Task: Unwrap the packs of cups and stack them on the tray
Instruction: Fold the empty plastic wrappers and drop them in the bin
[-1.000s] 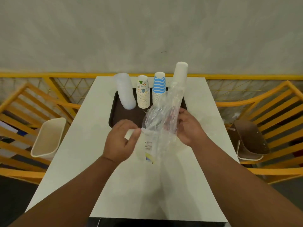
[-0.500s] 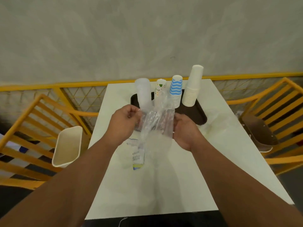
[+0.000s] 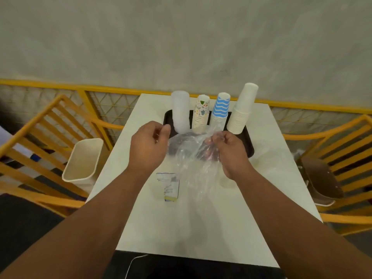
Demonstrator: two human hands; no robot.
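A dark tray [image 3: 249, 143] at the table's far end carries several upside-down cup stacks: a translucent one [image 3: 180, 111], a patterned one [image 3: 200, 114], a blue-striped one [image 3: 221, 109] and a tall white one [image 3: 242, 109]. In front of the tray, my left hand [image 3: 148, 147] and my right hand [image 3: 228, 152] pinch the two sides of an empty clear plastic wrapper [image 3: 188, 154]. The wrapper hangs down between them, with its printed label [image 3: 169, 187] near the table top.
The white table [image 3: 197, 224] has yellow wooden chairs on both sides. A cream waste bin [image 3: 83, 160] stands on the left, beside the table. A brown bin or seat [image 3: 320, 178] sits on the right. More clear wrapping [image 3: 267, 158] lies on the table right of the tray.
The white cup stack has left the wrapper and stands on the tray. My hands have drawn the empty wrapper apart in front of the tray.
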